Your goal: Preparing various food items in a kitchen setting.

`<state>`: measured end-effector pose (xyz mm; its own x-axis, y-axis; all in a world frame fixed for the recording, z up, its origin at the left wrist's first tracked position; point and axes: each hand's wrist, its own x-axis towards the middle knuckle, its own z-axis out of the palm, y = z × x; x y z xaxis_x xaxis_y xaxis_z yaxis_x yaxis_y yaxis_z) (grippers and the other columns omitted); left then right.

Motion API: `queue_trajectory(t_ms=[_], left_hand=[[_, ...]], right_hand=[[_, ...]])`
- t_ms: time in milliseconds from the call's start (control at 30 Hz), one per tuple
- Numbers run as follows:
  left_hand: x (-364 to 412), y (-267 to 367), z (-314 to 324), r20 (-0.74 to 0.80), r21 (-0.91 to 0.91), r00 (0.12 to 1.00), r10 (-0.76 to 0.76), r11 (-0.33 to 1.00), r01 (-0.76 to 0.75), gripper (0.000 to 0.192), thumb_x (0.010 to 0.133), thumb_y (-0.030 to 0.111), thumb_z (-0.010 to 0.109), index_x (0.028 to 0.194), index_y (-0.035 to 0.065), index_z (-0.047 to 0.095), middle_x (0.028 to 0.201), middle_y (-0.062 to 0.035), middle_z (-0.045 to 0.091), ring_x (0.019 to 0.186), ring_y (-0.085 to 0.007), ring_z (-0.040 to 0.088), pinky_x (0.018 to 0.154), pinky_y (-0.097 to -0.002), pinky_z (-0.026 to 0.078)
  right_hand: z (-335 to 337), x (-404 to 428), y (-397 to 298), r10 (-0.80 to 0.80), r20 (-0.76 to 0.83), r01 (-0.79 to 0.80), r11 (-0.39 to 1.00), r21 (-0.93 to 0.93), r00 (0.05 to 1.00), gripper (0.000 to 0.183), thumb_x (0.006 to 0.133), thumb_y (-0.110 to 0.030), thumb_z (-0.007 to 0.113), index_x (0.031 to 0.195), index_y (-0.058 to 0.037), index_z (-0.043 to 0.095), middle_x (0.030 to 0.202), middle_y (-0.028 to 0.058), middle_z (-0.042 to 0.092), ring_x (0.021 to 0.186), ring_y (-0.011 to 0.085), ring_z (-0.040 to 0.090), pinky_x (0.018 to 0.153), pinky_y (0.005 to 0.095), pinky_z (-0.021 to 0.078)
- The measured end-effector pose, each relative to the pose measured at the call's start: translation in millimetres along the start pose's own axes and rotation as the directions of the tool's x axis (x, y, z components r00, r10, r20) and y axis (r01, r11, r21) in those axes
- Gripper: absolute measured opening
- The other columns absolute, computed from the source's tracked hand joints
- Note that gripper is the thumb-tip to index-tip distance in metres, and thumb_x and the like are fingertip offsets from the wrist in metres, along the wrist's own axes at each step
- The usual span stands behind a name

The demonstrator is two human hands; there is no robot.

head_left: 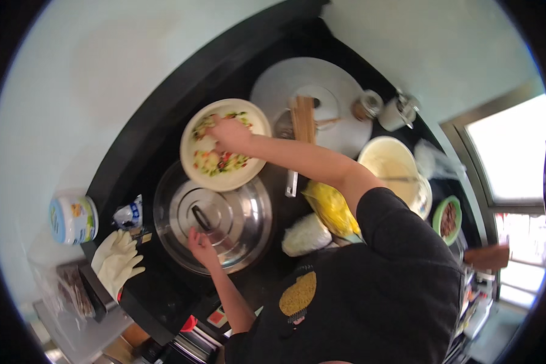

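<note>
My right hand (231, 135) reaches into a cream bowl (189, 157), its fingertips down among chopped mixed vegetables (223, 164). Whether the fingers pinch any pieces cannot be made out. The bowl overlaps the far edge of a large round stainless steel lid (250, 227) with a black handle (201, 218). Just on the near side of that handle, my left hand (202, 248) hovers over or rests on the lid, palm partly up and fingers loosely apart, holding nothing.
Rubber gloves (118, 261) and a white tub (74, 219) lie left. Wooden sticks (304, 119) lie on a large round metal disc (286, 77). Toward the right are a yellow bag (331, 207), a batter bowl (386, 154), a glass jar (369, 104) and a green bowl (457, 218).
</note>
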<state>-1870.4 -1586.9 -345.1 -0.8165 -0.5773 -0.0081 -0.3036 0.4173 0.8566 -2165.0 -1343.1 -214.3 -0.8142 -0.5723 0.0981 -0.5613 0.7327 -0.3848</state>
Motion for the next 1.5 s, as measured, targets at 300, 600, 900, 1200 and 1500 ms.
queue_trajectory(t_ms=[300, 600, 900, 1200, 1500], left_hand=[[17, -4, 15, 0.084, -0.126, 0.995, 0.059, 0.991, -0.048, 0.043, 0.088, 0.0, 0.06, 0.131, -0.0031, 0.053, 0.126, -0.0179, 0.058, 0.108, -0.0237, 0.06, 0.092, -0.0327, 0.049], [38, -33, 22, 0.155, -0.121, 0.984, -0.087, 0.987, 0.106, 0.037, 0.093, 0.008, 0.061, 0.128, -0.0029, 0.054, 0.115, -0.0123, 0.062, 0.101, -0.0194, 0.061, 0.088, -0.0297, 0.048], [63, 0, 19, 0.257, -0.122, 0.935, -0.244, 0.952, 0.282, 0.023, 0.083, 0.011, 0.073, 0.104, 0.0014, 0.069, 0.082, -0.0006, 0.066, 0.073, -0.01, 0.059, 0.062, -0.0238, 0.041], [36, 76, 11, 0.263, -0.264, 0.941, -0.212, 0.922, 0.281, 0.017, 0.088, -0.004, 0.064, 0.104, -0.0082, 0.065, 0.086, -0.009, 0.07, 0.07, -0.0124, 0.06, 0.07, -0.0253, 0.05], [-18, 130, -13, 0.182, -0.365, 0.983, 0.002, 0.929, 0.065, 0.019, 0.091, -0.001, 0.062, 0.109, -0.0081, 0.064, 0.089, -0.0118, 0.071, 0.08, -0.0145, 0.066, 0.076, -0.0248, 0.053]], right_hand=[[-158, -276, -6, 0.277, -0.398, -0.175, 0.946, 0.274, 0.875, 0.039, 0.067, -0.007, 0.077, 0.106, -0.0099, 0.071, 0.099, 0.0128, 0.059, 0.079, 0.0245, 0.067, 0.066, 0.0338, 0.0563], [-154, -466, 76, 0.632, -0.469, -0.683, 0.726, 0.078, 0.617, 0.04, 0.069, -0.006, 0.07, 0.108, -0.0138, 0.07, 0.099, 0.0117, 0.062, 0.08, 0.0263, 0.067, 0.073, 0.0366, 0.054], [-120, -490, 108, 0.688, -0.443, -0.716, 0.685, 0.134, 0.575, 0.041, 0.07, -0.008, 0.068, 0.111, -0.0142, 0.069, 0.103, 0.0127, 0.062, 0.082, 0.028, 0.067, 0.075, 0.0369, 0.0539], [-114, -482, 113, 0.646, -0.446, -0.692, 0.718, 0.08, 0.619, 0.041, 0.072, -0.004, 0.067, 0.112, -0.014, 0.068, 0.098, 0.0136, 0.06, 0.085, 0.029, 0.064, 0.075, 0.0382, 0.052], [-119, -470, 105, 0.734, -0.25, -0.758, 0.652, 0.002, 0.631, 0.056, 0.076, -0.012, 0.072, 0.13, -0.0169, 0.057, 0.113, 0.0147, 0.057, 0.09, 0.03, 0.065, 0.078, 0.0399, 0.0538]])
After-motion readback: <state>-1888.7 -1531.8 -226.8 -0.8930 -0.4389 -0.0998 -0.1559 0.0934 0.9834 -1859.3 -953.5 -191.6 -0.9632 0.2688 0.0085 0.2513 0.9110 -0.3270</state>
